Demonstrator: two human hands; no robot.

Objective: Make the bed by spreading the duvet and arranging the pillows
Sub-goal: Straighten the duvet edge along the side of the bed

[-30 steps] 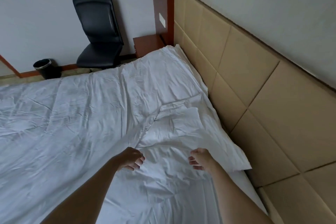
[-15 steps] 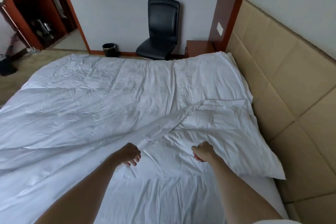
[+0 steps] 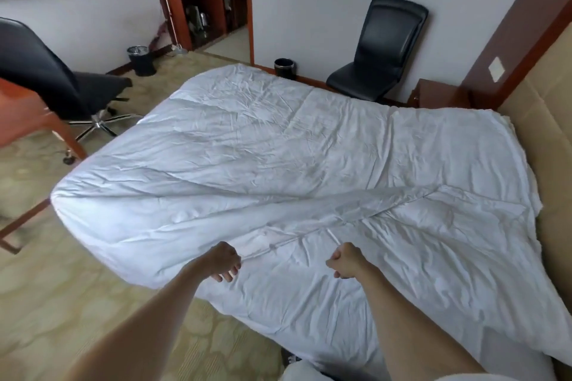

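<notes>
Curled fingers of the left hand [image 3: 223, 260] are pinching the near edge of the white duvet [image 3: 247, 164], knuckles up and fingertips tucking under the fabric; the right hand [image 3: 346, 260] is closing into a tight fist around a bunched fold of the same cloth, thumb pressing on top; both bare forearms are reaching in from the bottom of the frame. Between the two hands a long diagonal ridge is running across the duvet toward the padded tan headboard [image 3: 551, 133] on the right, where a corner is lying folded back over itself; the rest of the duvet is covering the bed from side to side, heavily creased, its left corner rounding over the foot of the bed and hanging above the patterned carpet [image 3: 77, 303]. Beyond the far side, a black chair [image 3: 380, 49] is standing against the wall beside a small black bin [image 3: 284, 69]; a swivel office chair [image 3: 46, 77] is sitting at left near a wooden desk [image 3: 21, 114]; a second bin [image 3: 140, 60] is standing by the doorway.
</notes>
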